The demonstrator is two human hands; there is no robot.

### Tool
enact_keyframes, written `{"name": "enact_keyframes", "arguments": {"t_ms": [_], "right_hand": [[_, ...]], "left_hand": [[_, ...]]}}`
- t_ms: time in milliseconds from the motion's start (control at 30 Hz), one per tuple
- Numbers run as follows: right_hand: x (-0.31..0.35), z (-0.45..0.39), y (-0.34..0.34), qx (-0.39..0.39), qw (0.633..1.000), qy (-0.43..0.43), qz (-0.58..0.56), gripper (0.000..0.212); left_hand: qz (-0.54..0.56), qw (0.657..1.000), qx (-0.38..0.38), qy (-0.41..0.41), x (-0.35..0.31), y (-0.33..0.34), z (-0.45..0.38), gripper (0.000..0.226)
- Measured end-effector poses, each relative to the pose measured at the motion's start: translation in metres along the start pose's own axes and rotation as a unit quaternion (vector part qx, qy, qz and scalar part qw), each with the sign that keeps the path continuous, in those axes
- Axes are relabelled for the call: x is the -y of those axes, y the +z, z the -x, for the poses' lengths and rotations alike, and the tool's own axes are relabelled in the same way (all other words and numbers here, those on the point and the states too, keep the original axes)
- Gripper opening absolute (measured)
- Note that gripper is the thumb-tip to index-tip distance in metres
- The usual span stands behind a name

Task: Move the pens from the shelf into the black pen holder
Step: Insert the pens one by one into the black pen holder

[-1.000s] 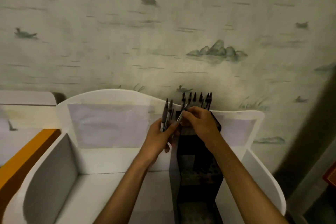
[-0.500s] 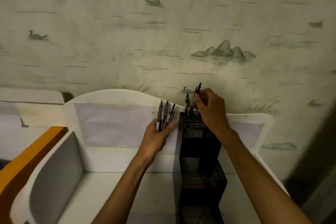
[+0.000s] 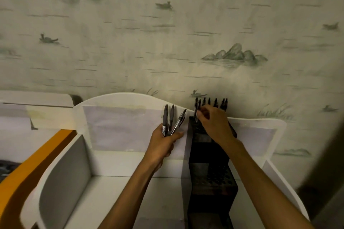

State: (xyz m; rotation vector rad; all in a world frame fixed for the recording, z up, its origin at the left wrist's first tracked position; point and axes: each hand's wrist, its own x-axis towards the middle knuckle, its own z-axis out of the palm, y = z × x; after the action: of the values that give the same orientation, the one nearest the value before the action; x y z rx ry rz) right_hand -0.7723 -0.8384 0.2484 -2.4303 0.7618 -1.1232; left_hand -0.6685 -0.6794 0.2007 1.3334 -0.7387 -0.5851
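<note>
Pens (image 3: 170, 120) in left hand (image 3: 163, 142), label unreadable; right hand (image 3: 214, 124) perhaps pinching holder's (image 3: 208, 154) pen (image 3: 196, 111).

Our right hand (image 3: 214, 124) covers the top tier of the black pen holder (image 3: 208, 182), so we cannot tell whether its fingers pinch a pen. The holder's lowest tier and our forearms run off the bottom edge.

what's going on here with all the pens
A person is loading pens into a black pen holder that stands in a white shelf. The left hand grips a few spare pens, tips up. The right hand is at the holder's top tier, its fingers pinching a pen at the left end of a row already standing there.
</note>
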Motion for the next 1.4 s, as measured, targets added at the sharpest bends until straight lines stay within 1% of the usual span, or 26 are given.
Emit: {"name": "enact_keyframes", "arguments": {"t_ms": [167,267,333,400,500,600,733,800,933,1000,1100,1200,1267,1333,1400], "right_hand": [[-0.002,0.003,-0.004,0.003,1.000,0.015,0.008,0.022],[0.002,0.007,-0.012,-0.017,0.998,0.042,-0.037,0.016],[0.006,0.008,-0.017,0.006,0.991,0.057,-0.117,0.010],[0.012,0.010,-0.020,0.055,0.982,0.058,-0.173,0.008],[0.019,0.015,-0.023,0.108,0.978,0.041,-0.176,0.012],[0.019,0.019,-0.023,0.112,0.974,0.044,-0.190,0.015],[0.012,0.020,-0.025,0.121,0.951,0.100,-0.267,0.012],[0.011,0.021,-0.026,0.121,0.938,0.120,-0.303,0.015],[0.015,0.021,-0.026,0.093,0.909,0.155,-0.377,0.016],[0.018,0.020,-0.026,0.070,0.899,0.166,-0.400,0.013],[0.019,0.015,-0.029,0.019,0.876,0.194,-0.441,0.010],[0.012,0.004,-0.036,-0.035,0.864,0.203,-0.459,0.015],[0.006,-0.004,-0.041,-0.061,0.877,0.191,-0.436,0.013],[-0.001,-0.011,-0.043,-0.086,0.907,0.163,-0.379,0.010],[-0.004,-0.015,-0.045,-0.108,0.940,0.121,-0.300,0.011]], "left_hand": [[-0.005,1.000,0.001,0.006,0.002,0.002,-0.002,0.017],[-0.006,1.000,-0.009,0.019,0.002,0.007,-0.004,0.015],[-0.007,0.999,-0.015,0.028,0.001,0.010,-0.006,0.015],[-0.022,0.999,-0.021,0.031,0.002,0.013,-0.008,0.019],[-0.056,0.997,-0.021,0.040,0.004,0.021,-0.012,0.033],[-0.067,0.997,-0.010,0.046,0.005,0.029,-0.013,0.041],[-0.067,0.996,0.001,0.055,0.002,0.034,-0.012,0.035],[-0.073,0.996,0.006,0.049,0.001,0.034,-0.013,0.034],[-0.066,0.997,0.016,0.043,0.000,0.032,-0.015,0.039],[-0.073,0.996,0.017,0.043,-0.002,0.034,-0.014,0.036],[-0.065,0.997,0.010,0.038,-0.006,0.032,-0.011,0.035],[-0.022,0.999,-0.001,0.024,-0.004,0.023,-0.011,0.026],[-0.008,1.000,-0.006,0.016,-0.003,0.017,-0.011,0.021],[-0.007,1.000,-0.013,0.008,-0.002,0.013,-0.011,0.017],[-0.013,1.000,-0.018,0.005,-0.002,0.011,-0.011,0.011]]}}
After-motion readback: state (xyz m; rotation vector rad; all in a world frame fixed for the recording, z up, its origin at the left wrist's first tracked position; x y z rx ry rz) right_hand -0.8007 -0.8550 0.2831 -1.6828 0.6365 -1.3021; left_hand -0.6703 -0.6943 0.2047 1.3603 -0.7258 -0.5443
